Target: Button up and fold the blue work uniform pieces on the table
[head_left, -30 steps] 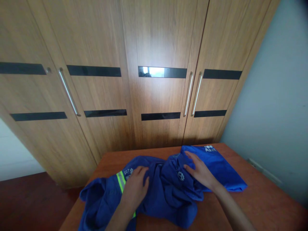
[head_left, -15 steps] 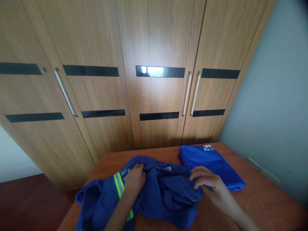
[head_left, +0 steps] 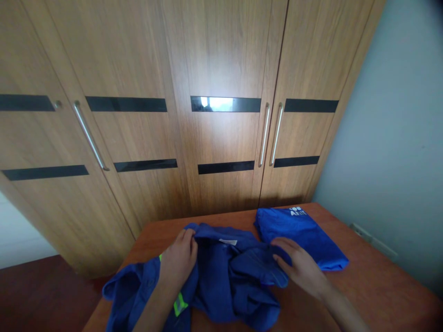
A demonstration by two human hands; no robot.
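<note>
A crumpled blue work jacket (head_left: 214, 281) with yellow-green reflective strips lies on the reddish-brown table (head_left: 328, 299). A small white label shows inside its neck. My left hand (head_left: 180, 258) is closed on the jacket's upper edge, left of the label, and covers part of a reflective strip. At the jacket's right side, my right hand (head_left: 297, 265) pinches a fold of the cloth between thumb and fingers. Behind that hand rests a folded brighter blue garment (head_left: 301, 235) with white lettering, partly hidden by it.
A wooden wardrobe (head_left: 221, 55) with dark strips and metal handles stands right behind the table. A pale wall (head_left: 391, 152) rises on the right, with a socket strip (head_left: 374, 242) low down. Dark red floor (head_left: 44, 295) shows at the lower left.
My left hand has shifted up and left to the jacket's upper edge. More of the label shows now. The right hand has turned, its fingers closing further over the cloth. The view has shifted slightly.
</note>
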